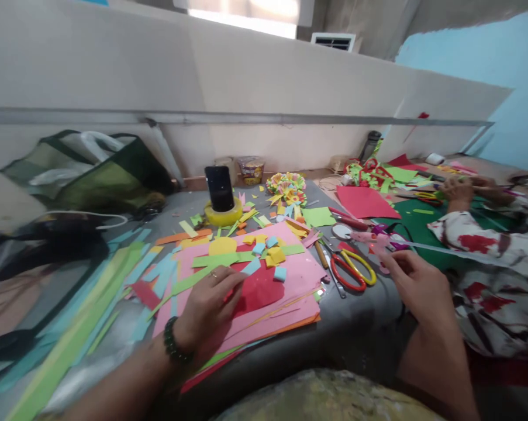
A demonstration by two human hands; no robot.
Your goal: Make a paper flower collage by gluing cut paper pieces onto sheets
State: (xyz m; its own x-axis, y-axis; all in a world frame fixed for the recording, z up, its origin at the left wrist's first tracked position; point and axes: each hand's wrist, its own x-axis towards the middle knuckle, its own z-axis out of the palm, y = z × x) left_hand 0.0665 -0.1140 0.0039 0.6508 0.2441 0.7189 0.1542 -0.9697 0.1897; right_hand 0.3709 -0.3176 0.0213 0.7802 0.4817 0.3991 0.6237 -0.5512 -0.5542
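My left hand [213, 301], with a ring and a dark bead bracelet, is over the stack of pink paper [299, 275]. Its thumb and fingers pinch a small light-blue paper piece [252, 266]. Under it lie a red paper sheet [257, 292], a green paper strip [215, 259] and several folded yellow paper pieces [275, 255] and blue ones. My right hand [421, 283] is closed around the handle of a pink glue gun [378, 241], from whose back a long clear glue stick [448, 252] runs right. Scissors [354, 270] with red and yellow handles lie between my hands.
A phone [220, 188] leans upright in a yellow tape roll [223, 215]. Paper flowers [287, 190] stand behind the stack. Loose paper strips [83, 316] cover the left side, near a green bag [110, 169]. At right, another person's hands [459, 192] work beside red paper [369, 202].
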